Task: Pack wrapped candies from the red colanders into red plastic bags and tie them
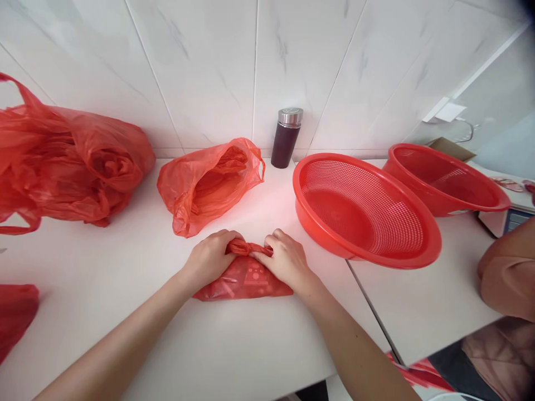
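Observation:
A small red plastic bag (251,281) lies on the white table in front of me, with flat packets showing faintly through its film. Its gathered top is twisted into a knot between my hands. My left hand (213,253) is closed round one end of the knotted top, thumb pressed inward. On the other side, my right hand (286,255) pinches the opposite end between thumb and curled fingers. Just beyond my hands rests an open red plastic bag (217,184) on its side, its mouth facing me and crumpled film inside.
A large stuffed red bag (71,161) is at the left, another red bag (16,314) below it. A dark thermos (286,139) stands against the tiled wall. Red perforated baskets (309,223) (447,200) sit at the right, near a scale (516,220) and another person's arm (510,273).

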Available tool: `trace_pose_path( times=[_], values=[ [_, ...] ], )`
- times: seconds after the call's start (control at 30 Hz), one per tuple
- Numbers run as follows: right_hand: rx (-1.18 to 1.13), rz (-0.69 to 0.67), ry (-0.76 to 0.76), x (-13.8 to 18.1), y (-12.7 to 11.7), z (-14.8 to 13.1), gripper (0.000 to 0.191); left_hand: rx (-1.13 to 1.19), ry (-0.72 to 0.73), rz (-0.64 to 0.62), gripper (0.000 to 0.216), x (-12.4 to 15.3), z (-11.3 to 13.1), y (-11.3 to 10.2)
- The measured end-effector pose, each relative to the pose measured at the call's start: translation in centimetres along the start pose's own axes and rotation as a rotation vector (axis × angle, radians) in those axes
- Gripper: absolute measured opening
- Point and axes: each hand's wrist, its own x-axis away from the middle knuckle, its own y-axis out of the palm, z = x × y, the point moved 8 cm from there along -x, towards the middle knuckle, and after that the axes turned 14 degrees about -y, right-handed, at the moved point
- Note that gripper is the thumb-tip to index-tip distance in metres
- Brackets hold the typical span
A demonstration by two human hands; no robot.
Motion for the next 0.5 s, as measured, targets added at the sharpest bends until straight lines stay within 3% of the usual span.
trace_pose_path(
  times=[0.1, 0.2, 0.37, 0.5],
  values=[
    [0.013, 0.046, -0.01, 0.5, -1.1, -0.2, 0.048, 0.099, -0.019, -0.064, 0.021, 0.0, -0.8, -0.6],
    [-0.069, 0.101, -0.009, 1.1, -2.5, -0.7, 0.052, 0.196, -0.06, -0.07, 0.038, 0.4, -2.1, -1.8],
    [-0.262, 0.319, -0.104, 1.8, -5.5, -2.2, 0.047, 0.395, -0.251, 0.106, 0.044, 3.0, -5.5, -5.2],
    [-0.243, 0.457, -0.157, 2.2, -6.9, -2.3, 0.048, 0.523, -0.297, 0.233, 0.051, 5.7, -7.4, -6.8]
  ],
)
